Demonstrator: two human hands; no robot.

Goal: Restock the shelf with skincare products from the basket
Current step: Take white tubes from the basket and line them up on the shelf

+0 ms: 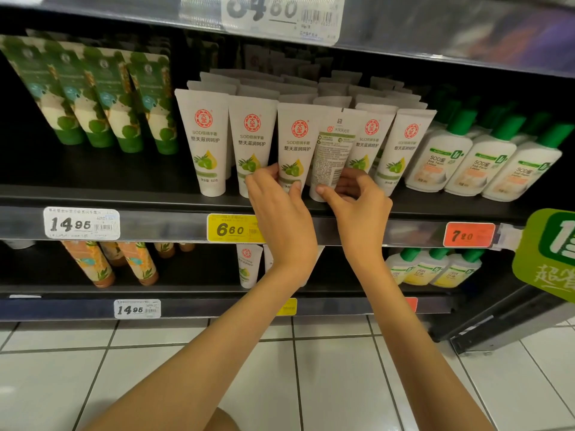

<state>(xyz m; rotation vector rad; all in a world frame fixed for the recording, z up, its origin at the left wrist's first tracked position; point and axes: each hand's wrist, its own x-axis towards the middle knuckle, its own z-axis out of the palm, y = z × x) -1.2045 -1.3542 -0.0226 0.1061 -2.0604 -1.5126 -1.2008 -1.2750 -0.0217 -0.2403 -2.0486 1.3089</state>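
Now both hands at front row of hand-cream tubes [205, 141] on middle shelf [140, 194], 12 o'clock from yellow price tag [231, 229].
Left hand [280, 209]: fingers curled round cap end of front-facing tube [295, 141].
Right hand [357, 202], 3 o'clock of left: thumb and fingers pinch cap end of back-facing tube [331, 147].
Tubes likely light, soft-walled, smooth; squeezing would dent body.
Best hold probably stiff cap at bottom.
Standing on caps, likely tippy.
Basket not in view.

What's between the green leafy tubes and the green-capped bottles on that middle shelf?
Head view: rows of white tubes fill that stretch. The left hand grips a forward-facing tube in front, the right hand a backward-facing tube.
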